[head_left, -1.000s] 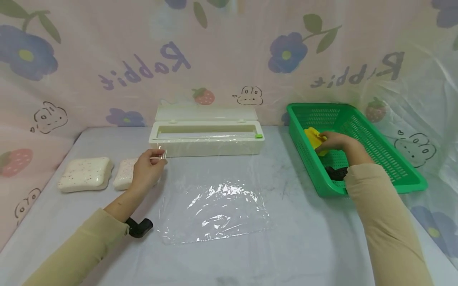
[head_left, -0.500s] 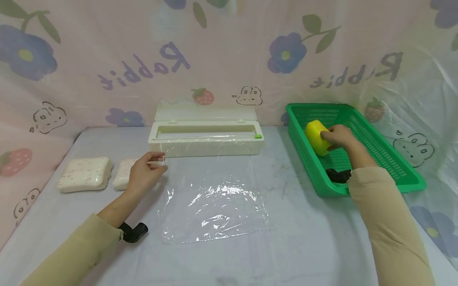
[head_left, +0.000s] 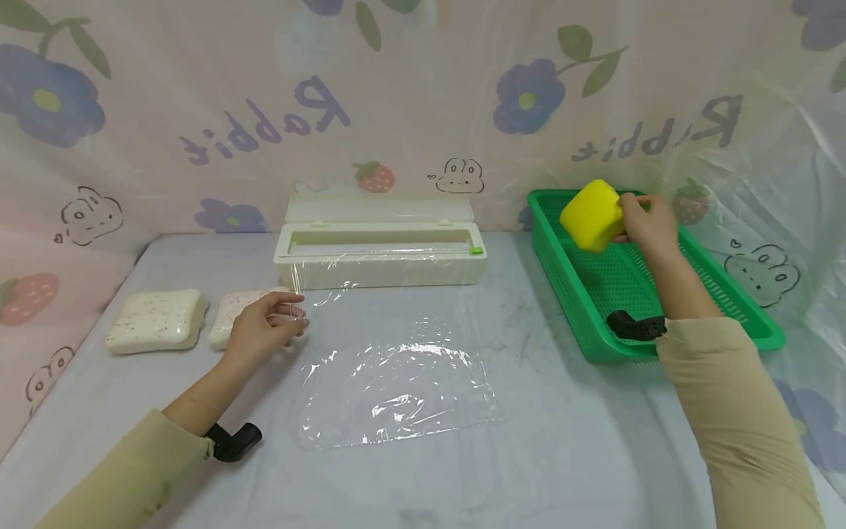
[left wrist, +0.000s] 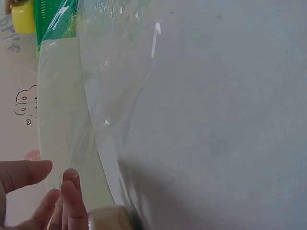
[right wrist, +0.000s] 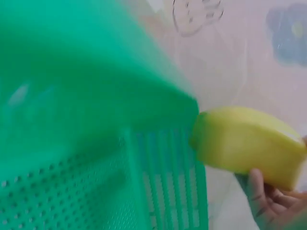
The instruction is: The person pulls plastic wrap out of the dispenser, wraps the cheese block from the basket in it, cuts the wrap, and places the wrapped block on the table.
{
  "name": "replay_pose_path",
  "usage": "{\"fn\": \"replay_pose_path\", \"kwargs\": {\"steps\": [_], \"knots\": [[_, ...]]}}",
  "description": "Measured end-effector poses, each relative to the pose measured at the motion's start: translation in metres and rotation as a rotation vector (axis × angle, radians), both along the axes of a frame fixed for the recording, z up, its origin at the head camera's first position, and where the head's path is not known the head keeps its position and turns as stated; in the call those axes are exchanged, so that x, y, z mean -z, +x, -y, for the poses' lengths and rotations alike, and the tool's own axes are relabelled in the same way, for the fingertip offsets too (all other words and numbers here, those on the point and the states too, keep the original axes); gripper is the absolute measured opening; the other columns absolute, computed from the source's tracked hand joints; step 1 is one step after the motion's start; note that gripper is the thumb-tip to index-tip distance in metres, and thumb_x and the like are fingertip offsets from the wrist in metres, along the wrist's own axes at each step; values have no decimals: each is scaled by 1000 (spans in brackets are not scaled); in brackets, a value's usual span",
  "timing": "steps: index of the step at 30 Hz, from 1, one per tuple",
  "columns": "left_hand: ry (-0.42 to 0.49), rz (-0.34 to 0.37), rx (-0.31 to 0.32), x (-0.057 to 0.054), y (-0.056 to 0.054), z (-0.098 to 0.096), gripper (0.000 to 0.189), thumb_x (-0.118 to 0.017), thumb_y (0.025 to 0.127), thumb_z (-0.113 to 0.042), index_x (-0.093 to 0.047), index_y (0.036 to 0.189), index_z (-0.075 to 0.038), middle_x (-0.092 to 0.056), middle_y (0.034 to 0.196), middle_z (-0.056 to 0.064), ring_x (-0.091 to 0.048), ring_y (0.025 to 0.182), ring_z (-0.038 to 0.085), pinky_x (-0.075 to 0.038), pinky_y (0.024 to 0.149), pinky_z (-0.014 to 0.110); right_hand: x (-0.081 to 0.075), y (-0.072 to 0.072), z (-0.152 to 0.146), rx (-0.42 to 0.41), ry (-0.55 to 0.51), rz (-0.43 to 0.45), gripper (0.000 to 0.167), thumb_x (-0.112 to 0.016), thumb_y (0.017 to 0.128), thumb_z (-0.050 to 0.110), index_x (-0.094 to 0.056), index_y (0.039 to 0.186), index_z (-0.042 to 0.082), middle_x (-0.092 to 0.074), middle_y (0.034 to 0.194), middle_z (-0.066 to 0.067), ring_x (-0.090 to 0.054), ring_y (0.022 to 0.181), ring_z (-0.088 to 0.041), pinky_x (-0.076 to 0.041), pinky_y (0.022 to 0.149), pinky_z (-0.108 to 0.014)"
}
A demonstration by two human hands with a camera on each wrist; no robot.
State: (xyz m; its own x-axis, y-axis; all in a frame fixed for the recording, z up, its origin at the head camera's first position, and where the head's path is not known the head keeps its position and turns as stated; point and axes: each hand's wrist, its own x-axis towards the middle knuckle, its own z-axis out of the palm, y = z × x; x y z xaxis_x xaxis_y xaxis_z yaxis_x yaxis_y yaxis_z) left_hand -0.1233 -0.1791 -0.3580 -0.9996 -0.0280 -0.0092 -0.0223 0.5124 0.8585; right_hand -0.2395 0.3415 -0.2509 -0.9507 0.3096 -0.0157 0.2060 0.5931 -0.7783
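My right hand [head_left: 651,224] grips a yellow rounded block [head_left: 593,217] by its right side, raised over the green basket [head_left: 560,268]. In the right wrist view, the block [right wrist: 249,143] shows smooth sides, and fingertips press its underside. My left hand [head_left: 258,323] hovers by the left edge of a sheet of clear cling film [head_left: 396,367], fingers loosely bent. Thumb and fingers stand apart in the left wrist view, with film [left wrist: 103,122] beyond them. The film runs from a white cling film dispenser [head_left: 383,273] onto the table.
Two cream, pink-speckled rounded blocks [head_left: 157,321] lie at the left, the nearer-to-centre one partly behind my left hand. The dispenser's lid [head_left: 380,209] stands raised, and a green slider [head_left: 476,250] sits at its right end. A printed curtain [head_left: 410,95] hangs behind.
My right hand has lifted the yellow block up from inside the basket. My left hand has let go of the film's edge and shifted slightly down and left, fingers spreading.
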Motion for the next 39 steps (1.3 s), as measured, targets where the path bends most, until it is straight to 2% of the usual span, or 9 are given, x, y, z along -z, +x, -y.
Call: {"fn": "replay_pose_path", "kwargs": {"steps": [3,6,8,10,13,16,22,28,39], "knots": [[-59,-22,8,0,2,-1,44,-69,85,-12,-55,126,-1,-66,110,22,-61,73,-3,-52,63,21,-5,3,11,23,-103,-81,62,-38,97,45,-38,140,0,-43,128,-16,-53,72,-5,-54,61,-17],[-111,-47,12,0,4,-3,45,-71,84,-13,-56,125,-2,-68,108,19,-62,77,1,-49,66,19,-9,7,22,8,-190,-172,40,-44,98,39,-53,120,7,-47,112,-4,-55,71,-6,-54,59,-17],[-110,-58,10,1,6,-5,46,-71,83,-11,-55,125,-2,-69,105,18,-65,80,7,-49,67,17,-10,11,28,-9,-241,-207,30,-47,97,38,-55,109,12,-45,106,4,-55,72,-6,-54,58,-18],[-106,-73,9,3,7,-8,47,-71,83,-9,-55,126,-1,-70,103,18,-67,83,13,-48,68,14,-11,15,33,-27,-260,-210,32,-49,97,40,-57,112,12,-46,106,6,-55,74,-6,-53,58,-17],[-88,-81,8,6,9,-11,49,-71,83,-7,-53,127,0,-70,100,19,-69,87,24,-48,68,12,-12,21,43,-58,-249,-176,47,-48,96,47,-55,126,11,-48,106,11,-54,79,-6,-52,61,-15],[-80,-74,11,8,12,-15,52,-70,83,-6,-49,129,2,-69,100,19,-69,88,26,-48,67,13,-13,26,54,-104,-228,-154,56,-47,96,51,-52,133,8,-50,105,13,-54,80,-6,-51,64,-15],[-77,-73,19,10,15,-19,53,-68,85,-3,-45,132,4,-67,104,22,-68,93,32,-48,66,14,-12,37,79,-202,-219,-92,54,-45,96,54,-55,125,10,-54,96,8,-55,76,-7,-52,72,-21],[-97,-90,26,12,14,-19,52,-66,85,-1,-45,132,4,-67,104,22,-68,92,34,-49,64,17,-3,44,102,-302,-194,-18,59,-39,96,57,-55,121,5,-54,89,5,-54,76,-11,-51,72,-20],[-137,-101,52,14,10,-15,53,-64,80,5,-46,130,7,-66,101,23,-67,88,33,-49,63,17,20,47,140,-470,-230,52,55,-34,102,45,-51,125,-1,-51,96,-4,-54,79,-14,-51,76,-23]]}}
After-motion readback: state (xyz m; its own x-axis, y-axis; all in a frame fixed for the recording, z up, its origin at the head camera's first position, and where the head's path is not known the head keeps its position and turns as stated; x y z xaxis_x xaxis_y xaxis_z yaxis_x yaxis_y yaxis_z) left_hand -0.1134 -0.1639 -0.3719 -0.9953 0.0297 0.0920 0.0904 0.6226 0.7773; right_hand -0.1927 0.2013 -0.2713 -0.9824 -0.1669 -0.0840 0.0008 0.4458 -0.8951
